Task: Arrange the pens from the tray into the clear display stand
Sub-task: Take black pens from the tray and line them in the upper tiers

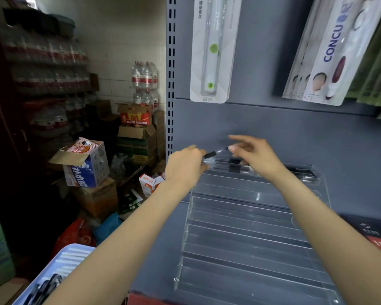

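Observation:
A clear stepped display stand [251, 227] sits on the grey shelf, with black pens [304, 172] lying in its top row. My left hand [185, 168] grips a black pen [210, 154] over the stand's top left corner. My right hand [253, 155] hovers just right of it above the top row, fingers relaxed, fingertips close to the pen's far end. A light blue tray [59, 263] with several black pens [46, 285] lies at the lower left, partly hidden by my left forearm.
Packaged goods hang above on the shelf back: a white blister pack [211, 51] and a pouch [330, 49]. A dark box [374, 234] stands right of the stand. Cartons [86, 166] and bottled water [144, 78] crowd the floor to the left.

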Available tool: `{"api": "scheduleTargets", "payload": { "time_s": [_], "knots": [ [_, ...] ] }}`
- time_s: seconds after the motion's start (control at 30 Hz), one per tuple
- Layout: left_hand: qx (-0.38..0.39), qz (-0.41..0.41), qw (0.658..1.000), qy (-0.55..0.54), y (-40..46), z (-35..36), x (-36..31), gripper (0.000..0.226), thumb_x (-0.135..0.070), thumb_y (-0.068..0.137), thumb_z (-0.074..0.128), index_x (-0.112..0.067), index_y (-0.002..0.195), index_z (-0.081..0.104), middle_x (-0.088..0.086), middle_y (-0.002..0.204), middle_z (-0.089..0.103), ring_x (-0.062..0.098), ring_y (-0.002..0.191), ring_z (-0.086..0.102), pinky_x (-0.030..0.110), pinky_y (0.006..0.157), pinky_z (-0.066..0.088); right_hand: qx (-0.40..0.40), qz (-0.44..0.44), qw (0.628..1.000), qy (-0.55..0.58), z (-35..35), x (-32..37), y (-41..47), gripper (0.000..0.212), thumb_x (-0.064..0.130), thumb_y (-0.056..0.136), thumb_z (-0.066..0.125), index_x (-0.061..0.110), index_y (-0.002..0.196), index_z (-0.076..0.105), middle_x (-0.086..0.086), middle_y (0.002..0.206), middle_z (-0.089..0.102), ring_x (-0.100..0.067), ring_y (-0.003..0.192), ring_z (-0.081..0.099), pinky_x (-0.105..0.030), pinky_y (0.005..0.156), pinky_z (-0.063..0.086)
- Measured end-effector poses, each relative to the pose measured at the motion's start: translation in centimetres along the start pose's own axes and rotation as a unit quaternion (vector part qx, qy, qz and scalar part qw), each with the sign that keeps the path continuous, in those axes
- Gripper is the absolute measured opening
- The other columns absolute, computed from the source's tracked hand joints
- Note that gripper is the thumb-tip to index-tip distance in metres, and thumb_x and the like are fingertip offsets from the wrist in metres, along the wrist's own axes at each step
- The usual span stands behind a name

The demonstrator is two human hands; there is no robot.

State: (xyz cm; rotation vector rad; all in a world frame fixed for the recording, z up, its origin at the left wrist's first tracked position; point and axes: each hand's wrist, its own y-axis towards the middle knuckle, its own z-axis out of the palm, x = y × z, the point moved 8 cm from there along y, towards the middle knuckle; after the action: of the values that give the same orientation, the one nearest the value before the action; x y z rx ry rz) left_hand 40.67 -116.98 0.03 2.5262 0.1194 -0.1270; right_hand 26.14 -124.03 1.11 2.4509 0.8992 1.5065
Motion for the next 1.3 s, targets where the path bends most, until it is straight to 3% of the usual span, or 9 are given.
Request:
{"api": "scheduleTargets", "payload": {
  "time_s": [0.07, 0.17, 0.33, 0.43, 0.6, 1.0, 1.13, 1.2, 1.3],
  "knots": [
    [0.01, 0.037, 0.999, 0.008, 0.4, 0.0, -1.5, 0.03, -0.041, 0.09, 0.055, -0.023, 0.113, 0.063, 0.002, 0.106, 0.061, 0.026, 0.095, 0.061, 0.03, 0.068, 0.04, 0.054, -0.01, 0.997, 0.051, 0.6, 0.8, -0.8, 0.018, 0.009, 0.087, 0.063, 0.012, 0.104, 0.067, -0.006, 0.087, 0.067, -0.005, 0.068, 0.063, -0.012, 0.062, 0.049],
    [0.002, 0.036, 0.999, -0.041, 0.8, 0.0, -2.1, 0.033, -0.042, 0.089, 0.057, -0.028, 0.118, 0.061, 0.0, 0.114, 0.06, 0.024, 0.103, 0.058, 0.03, 0.072, 0.041, 0.018, -0.019, 0.997, 0.077, -0.8, 0.5, -1.0, 0.012, 0.0, 0.081, 0.066, 0.004, 0.092, 0.07, 0.0, 0.07, 0.069, 0.0, 0.059, 0.062, -0.011, 0.065, 0.05],
    [0.062, -0.124, 0.974, -0.177, 0.7, 2.8, 2.4, 0.065, -0.028, 0.086, 0.066, -0.01, 0.141, 0.037, 0.012, 0.136, 0.047, 0.03, 0.128, 0.04, 0.038, 0.101, 0.038, -0.113, 0.004, 0.992, 0.064, -5.0, -2.5, -1.3, 0.017, -0.004, 0.079, 0.068, 0.002, 0.095, 0.07, 0.005, 0.075, 0.067, 0.01, 0.061, 0.06, -0.003, 0.067, 0.046],
    [0.151, -0.17, 0.942, -0.248, -0.2, 5.6, 3.6, 0.053, -0.022, 0.088, 0.065, -0.003, 0.134, 0.047, 0.016, 0.133, 0.054, 0.028, 0.123, 0.05, 0.032, 0.1, 0.041, -0.131, 0.026, 0.99, 0.041, -5.7, -4.1, -1.4, 0.015, 0.0, 0.079, 0.069, 0.011, 0.088, 0.07, -0.004, 0.086, 0.068, -0.001, 0.074, 0.062, -0.013, 0.08, 0.048],
    [0.168, -0.194, 0.905, -0.34, -0.8, 6.1, 3.9, 0.048, -0.019, 0.088, 0.064, -0.001, 0.13, 0.052, 0.015, 0.131, 0.056, 0.024, 0.125, 0.051, 0.028, 0.105, 0.035, -0.113, 0.055, 0.992, -0.007, -4.6, -5.2, -0.7, 0.014, 0.006, 0.078, 0.072, 0.019, 0.084, 0.072, -0.005, 0.088, 0.071, -0.022, 0.092, 0.066, -0.032, 0.095, 0.048],
    [0.16, -0.202, 0.902, -0.346, -0.9, 6.1, 3.9, 0.046, -0.017, 0.089, 0.063, -0.003, 0.131, 0.052, 0.014, 0.132, 0.056, 0.025, 0.124, 0.052, 0.033, 0.107, 0.037, -0.051, 0.057, 0.978, -0.193, -2.3, -4.4, 0.6, 0.016, 0.009, 0.084, 0.067, 0.005, 0.097, 0.073, -0.01, 0.103, 0.071, -0.021, 0.101, 0.063, -0.011, 0.077, 0.035],
    [0.161, -0.2, 0.901, -0.35, -0.9, 6.0, 3.9, 0.045, -0.016, 0.088, 0.063, -0.003, 0.13, 0.052, 0.014, 0.132, 0.056, 0.024, 0.123, 0.053, 0.032, 0.106, 0.036, -0.008, 0.086, 0.976, -0.2, -1.8, -5.0, 1.2, 0.015, 0.012, 0.086, 0.065, 0.005, 0.096, 0.073, -0.009, 0.105, 0.071, -0.021, 0.107, 0.06, -0.016, 0.085, 0.037],
    [0.162, -0.2, 0.9, -0.352, -0.8, 6.1, 3.9, 0.045, -0.016, 0.088, 0.063, -0.003, 0.13, 0.052, 0.013, 0.131, 0.056, 0.024, 0.122, 0.054, 0.033, 0.106, 0.037, 0.004, 0.096, 0.973, -0.208, -1.6, -5.4, 1.5, 0.019, 0.017, 0.088, 0.063, 0.001, 0.093, 0.073, -0.009, 0.097, 0.071, -0.02, 0.101, 0.059, -0.02, 0.086, 0.039],
    [0.163, -0.199, 0.898, -0.357, -0.8, 6.2, 4.0, 0.046, -0.017, 0.088, 0.063, -0.003, 0.131, 0.052, 0.013, 0.131, 0.056, 0.025, 0.121, 0.054, 0.035, 0.107, 0.038, 0.006, 0.097, 0.971, -0.22, -1.0, -5.3, 1.3, 0.037, 0.024, 0.091, 0.057, -0.011, 0.084, 0.066, -0.012, 0.065, 0.049, -0.02, 0.071, 0.045, -0.025, 0.064, 0.033]
  ]
}}
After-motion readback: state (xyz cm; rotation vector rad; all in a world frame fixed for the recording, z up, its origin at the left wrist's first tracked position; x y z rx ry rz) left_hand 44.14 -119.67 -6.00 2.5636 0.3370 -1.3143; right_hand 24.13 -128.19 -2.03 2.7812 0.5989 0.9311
